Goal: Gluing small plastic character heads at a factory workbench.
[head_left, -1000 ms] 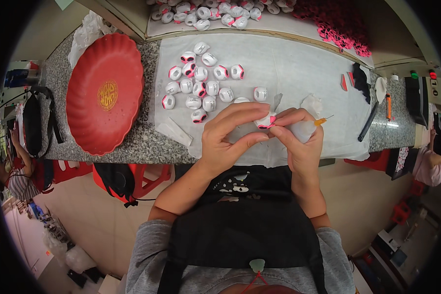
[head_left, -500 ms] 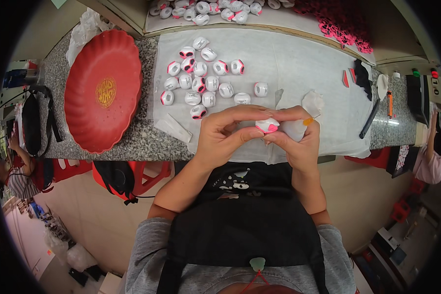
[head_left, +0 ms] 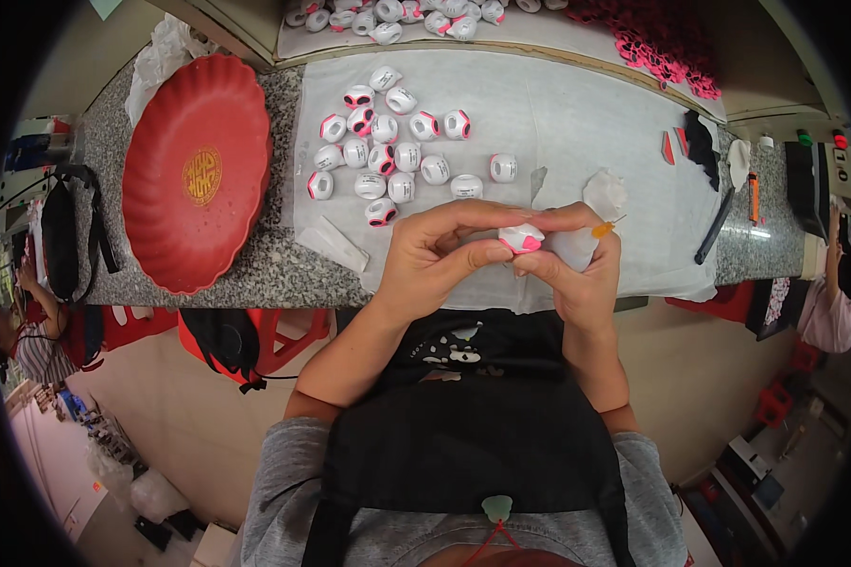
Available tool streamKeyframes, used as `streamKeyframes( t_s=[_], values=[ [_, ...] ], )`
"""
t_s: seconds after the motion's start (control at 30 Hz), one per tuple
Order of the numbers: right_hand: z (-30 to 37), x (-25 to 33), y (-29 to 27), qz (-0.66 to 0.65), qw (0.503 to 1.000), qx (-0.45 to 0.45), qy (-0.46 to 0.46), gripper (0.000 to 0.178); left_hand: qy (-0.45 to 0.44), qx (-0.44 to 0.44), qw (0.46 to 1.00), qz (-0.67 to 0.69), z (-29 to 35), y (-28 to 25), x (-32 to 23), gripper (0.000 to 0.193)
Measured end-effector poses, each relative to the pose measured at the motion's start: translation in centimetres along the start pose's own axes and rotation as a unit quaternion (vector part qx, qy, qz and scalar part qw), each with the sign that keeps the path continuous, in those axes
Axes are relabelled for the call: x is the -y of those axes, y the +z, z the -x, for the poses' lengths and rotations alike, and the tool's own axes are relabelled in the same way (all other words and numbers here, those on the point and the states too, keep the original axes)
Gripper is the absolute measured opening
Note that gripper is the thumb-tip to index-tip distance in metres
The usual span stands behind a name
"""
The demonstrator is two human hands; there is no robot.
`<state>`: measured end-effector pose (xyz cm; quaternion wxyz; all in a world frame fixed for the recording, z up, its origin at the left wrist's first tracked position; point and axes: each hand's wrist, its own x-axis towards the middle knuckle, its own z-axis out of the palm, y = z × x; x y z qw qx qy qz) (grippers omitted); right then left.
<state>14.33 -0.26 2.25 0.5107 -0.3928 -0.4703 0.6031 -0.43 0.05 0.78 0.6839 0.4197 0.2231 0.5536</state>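
Note:
Between my two hands, just above the near edge of the papered bench, is a small rounded white plastic piece (head_left: 518, 233) with a pink part. My left hand (head_left: 437, 253) pinches it from the left with thumb and fingertips. From the other side my right hand (head_left: 577, 269) presses thumb and fingers to it. Tucked in the right palm is a translucent squeeze bottle (head_left: 574, 248) with an orange needle tip (head_left: 602, 230); the fingers partly cover it. Similar white pieces (head_left: 384, 129), several with pink and black ends, lie loosely grouped beyond my left hand.
A large red scalloped tray (head_left: 199, 180) stands at left. White paper (head_left: 624, 123) covers the bench. On the back shelf lie more white pieces (head_left: 388, 11) and a pink-and-black heap (head_left: 657, 52). Black scraps (head_left: 700, 151), a dark strip-like tool (head_left: 716, 227) and an orange-handled tool (head_left: 754, 198) lie at right.
Both hands keep hold of the white piece, which has turned and shifted slightly up. The bottle's orange tip has swung a little to the right, and its needle now shows.

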Motion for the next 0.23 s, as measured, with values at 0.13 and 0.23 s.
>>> streamKeyframes(
  t_s=[0.13,0.23],
  values=[
    [0.04,0.25,-0.22,-0.006,1.0,0.0,0.021,0.026,0.009,-0.009,0.996,-0.083,0.14,0.01,0.16,0.025],
    [0.12,0.11,-0.37,0.009,1.0,0.014,0.008,0.03,0.049,0.006,0.991,-0.126,0.09,0.0,0.06,0.026]
  ],
)
